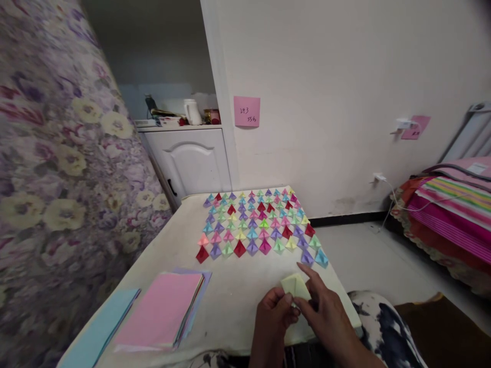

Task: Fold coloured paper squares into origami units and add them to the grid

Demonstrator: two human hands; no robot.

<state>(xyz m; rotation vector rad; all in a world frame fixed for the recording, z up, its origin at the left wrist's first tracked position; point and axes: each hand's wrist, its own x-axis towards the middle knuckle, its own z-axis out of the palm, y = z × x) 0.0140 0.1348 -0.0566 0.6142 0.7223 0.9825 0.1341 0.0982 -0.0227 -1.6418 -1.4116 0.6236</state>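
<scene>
A small pale yellow folded paper (295,286) is held up over the near edge of the table, creases showing on its face. My left hand (274,309) pinches its lower left corner between thumb and fingers. On the other side, my right hand (324,304) has its thumb at the lower edge and its index finger stretched out past the top right. Beyond the hands, several rows of small folded paper pieces (252,247) in red, purple, green, blue, pink and yellow cover the far part of the table.
On the cream table (230,291), a stack of pink paper sheets (163,306) lies left of my hands, with a blue stack (102,327) beside it. A floral curtain (76,179) hangs at left. A bed (452,199) stands at right, and a white cabinet (187,158) behind.
</scene>
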